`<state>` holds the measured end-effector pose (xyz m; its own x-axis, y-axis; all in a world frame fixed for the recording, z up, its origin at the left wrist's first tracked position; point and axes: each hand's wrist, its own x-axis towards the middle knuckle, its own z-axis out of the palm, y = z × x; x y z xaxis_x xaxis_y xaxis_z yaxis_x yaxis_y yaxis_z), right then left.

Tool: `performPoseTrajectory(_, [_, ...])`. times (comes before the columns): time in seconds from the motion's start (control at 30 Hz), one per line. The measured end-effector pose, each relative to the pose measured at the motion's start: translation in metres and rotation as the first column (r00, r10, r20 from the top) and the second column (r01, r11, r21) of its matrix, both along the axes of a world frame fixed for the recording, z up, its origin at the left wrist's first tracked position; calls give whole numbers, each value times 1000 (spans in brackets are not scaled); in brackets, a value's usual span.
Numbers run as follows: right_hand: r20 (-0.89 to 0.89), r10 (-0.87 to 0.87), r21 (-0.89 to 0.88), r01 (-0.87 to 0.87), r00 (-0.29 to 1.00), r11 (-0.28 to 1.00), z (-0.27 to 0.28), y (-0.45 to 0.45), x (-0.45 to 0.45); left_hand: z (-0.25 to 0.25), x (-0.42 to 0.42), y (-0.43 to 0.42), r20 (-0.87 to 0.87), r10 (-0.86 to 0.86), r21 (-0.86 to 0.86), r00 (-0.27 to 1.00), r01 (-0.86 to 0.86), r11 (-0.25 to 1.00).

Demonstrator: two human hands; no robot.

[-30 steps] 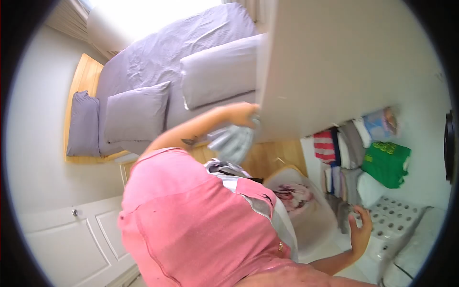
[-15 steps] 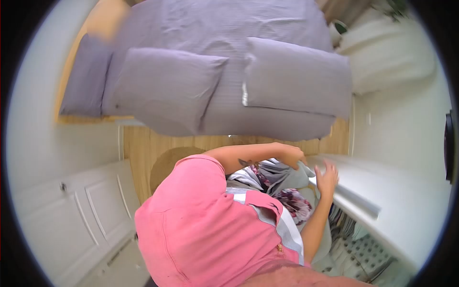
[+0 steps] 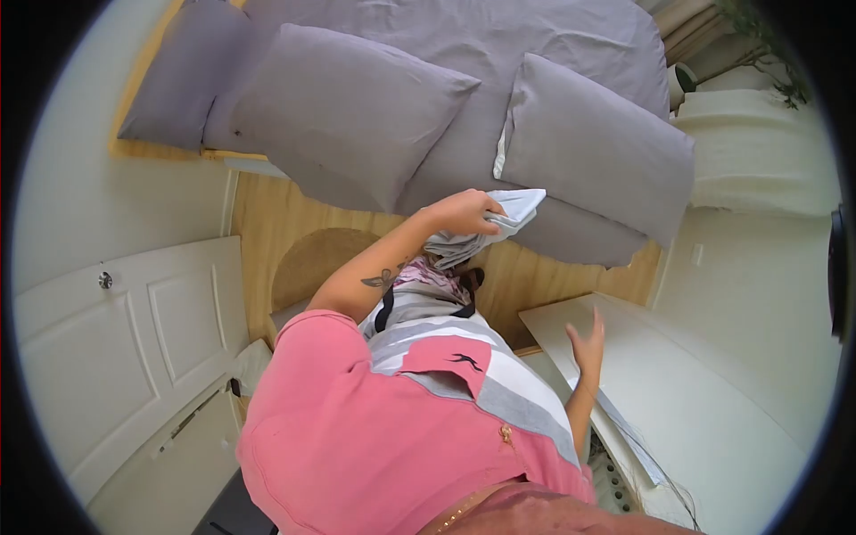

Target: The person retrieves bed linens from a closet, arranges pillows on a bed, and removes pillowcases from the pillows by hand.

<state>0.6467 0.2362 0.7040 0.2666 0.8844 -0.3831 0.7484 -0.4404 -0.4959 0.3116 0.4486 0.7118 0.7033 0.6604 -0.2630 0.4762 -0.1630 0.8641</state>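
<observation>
My left hand grips a folded pale grey cloth out in front of my body, close to the near edge of the bed. More of the grey fabric hangs below the fingers, partly hidden by my hand and forearm. Just beneath it shows a floral-patterned fabric. On the right, my right hand is raised with fingers apart, holding nothing. It hovers beside a white panel of furniture and does not visibly grip it.
A bed with grey bedding spans the far side, with several grey pillows on it. A white door stands at left. A round brown mat lies on the wooden floor. A potted plant is at far right.
My left hand has moved left and forward with the grey cloth, away from the furniture. My right hand has separated from it, lower and slightly left. My view has turned.
</observation>
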Motion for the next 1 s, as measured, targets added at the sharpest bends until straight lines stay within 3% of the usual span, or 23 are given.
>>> performPoseTrajectory(0.07, [-65, 241, 284, -213, 968, 935, 41, 72, -56, 17, -5, -3, 6, -19, 5, 1000, 19, 1000])
performPoseTrajectory(0.13, [136, 482, 354, -497, 866, 792, 69, 118, -109, 32, -6, -8, -27, -138, 77, 990, 139, 987])
performPoseTrajectory(0.17, [193, 561, 386, -588, 805, 711, 73, 136, -132, 45, -10, -6, -32, -136, 75, 990, 138, 988])
performPoseTrajectory(0.2, [183, 565, 385, -588, 804, 711, 64, 153, -142, 58, -16, -6, 19, -127, 88, 992, 125, 988])
performPoseTrajectory(0.27, [-265, 774, 111, -779, 574, 617, 42, 185, -161, 63, -37, -4, 64, -110, 105, 992, 103, 989])
performPoseTrajectory(0.3, [-268, 778, 110, -784, 569, 611, 39, 194, -171, 54, -55, 0, 273, 122, -110, 954, -95, 989])
performPoseTrajectory(0.33, [-435, 633, 76, -674, 640, 734, 38, 205, -177, 43, -74, 7, 418, 372, -347, 829, -233, 909])
performPoseTrajectory(0.37, [-579, 457, 12, -553, 675, 833, 38, 218, -184, 27, -102, 18, 502, 413, -271, 760, -316, 909])
performPoseTrajectory(0.4, [-572, 459, 11, -553, 680, 833, 37, 230, -190, 15, -131, 23, 438, 561, -300, 702, -474, 828])
performPoseTrajectory(0.43, [-688, 322, -2, -444, 651, 896, 36, 240, -194, -2, -161, 29, 369, 685, -321, 628, -605, 728])
performPoseTrajectory(0.47, [-783, 175, -33, -321, 597, 947, 35, 250, -194, -32, -192, 38, 205, 825, -367, 527, -740, 564])
performPoseTrajectory(0.5, [-799, 83, -85, -249, 595, 965, 23, 263, -190, -74, -223, 43, 92, 933, -354, 347, -865, 356])
performPoseTrajectory(0.53, [-785, 67, -91, -222, 616, 971, 10, 276, -192, -99, -250, 46, 35, 988, -419, 148, -896, 149])
performPoseTrajectory(0.57, [-790, -13, -82, -85, 613, 993, -4, 287, -195, -125, -280, 51, -101, 995, -420, 23, -907, -22])
performPoseTrajectory(0.6, [-798, -103, -86, 57, 594, 995, -24, 291, -198, -184, -322, 48, -144, 990, -244, 15, -969, -21])
performPoseTrajectory(0.63, [-788, -129, -97, 86, 602, 992, -60, 296, -194, -203, -341, 47, -170, 984, -94, -51, -993, -68])
performPoseTrajectory(0.67, [-559, -116, 20, 154, 821, 988, -104, 297, -185, -215, -357, 43, -183, 976, 62, -119, -992, -109])
performPoseTrajectory(0.7, [-270, -128, 141, 171, 954, 975, -131, 294, -175, -236, -376, 44, -194, 960, -27, -200, -977, -209])
performPoseTrajectory(0.73, [-255, -149, 131, 187, 955, 974, -136, 291, -178, -251, -396, 48, -213, 935, -115, -283, -943, -312])
performPoseTrajectory(0.8, [-268, -292, 127, 334, 918, 934, -147, 289, -190, -254, -416, 58, -136, 939, -138, -315, -933, -332])
performPoseTrajectory(0.87, [-254, -240, 69, 265, 937, 962, -162, 291, -208, -227, -420, 79, -60, 948, -92, -312, -944, -316])
performPoseTrajectory(0.93, [-382, -82, 57, 112, 921, 992, -158, 300, -234, -248, -446, 101, -57, 921, 86, -385, -921, -380])
performPoseTrajectory(1.0, [-408, -68, 72, 106, 910, 992, -166, 320, -249, -236, -453, 119, -93, 918, 142, -386, -918, -372])
